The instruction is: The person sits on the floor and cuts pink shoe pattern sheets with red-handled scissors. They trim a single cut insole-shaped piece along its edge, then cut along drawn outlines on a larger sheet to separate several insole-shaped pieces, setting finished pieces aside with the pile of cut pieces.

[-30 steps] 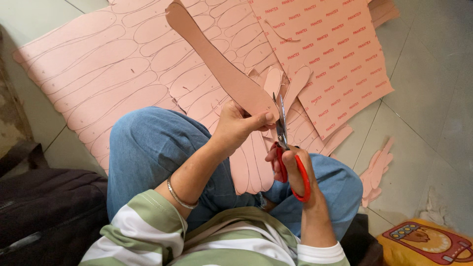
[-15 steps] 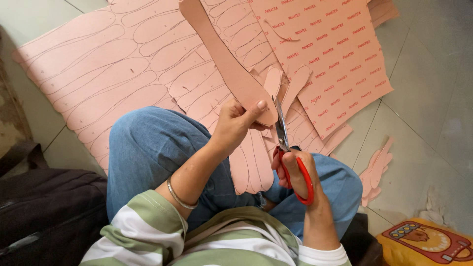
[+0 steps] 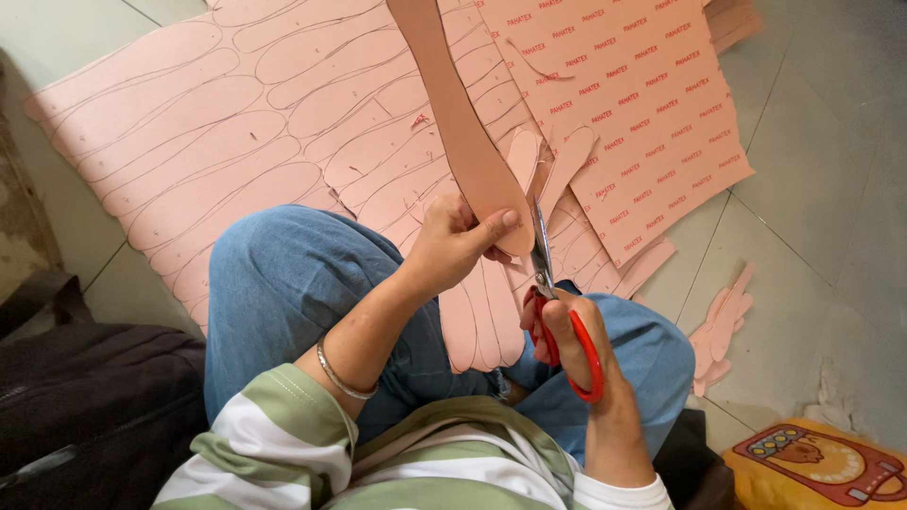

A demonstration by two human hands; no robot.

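Note:
My left hand (image 3: 455,244) pinches the near end of a long pink sole-shaped board piece (image 3: 453,113) that rises up and away from me. My right hand (image 3: 574,342) grips red-handled scissors (image 3: 553,300), thumb and fingers through the loops. The blades point upward along the right edge of the piece, just beside my left thumb. Both hands work above my knees in blue jeans (image 3: 293,283).
A large pink sheet (image 3: 198,132) drawn with sole outlines lies on the tiled floor ahead. A printed pink sheet (image 3: 624,104) lies to the right. Cut soles (image 3: 482,321) rest between my knees, scraps (image 3: 723,326) on the right. A dark bag (image 3: 85,406) sits left, a yellow bag (image 3: 812,467) lower right.
The strip in my left hand has turned and swung to the right, now standing more upright. The scissors have stayed along its edge with my right hand almost unmoved.

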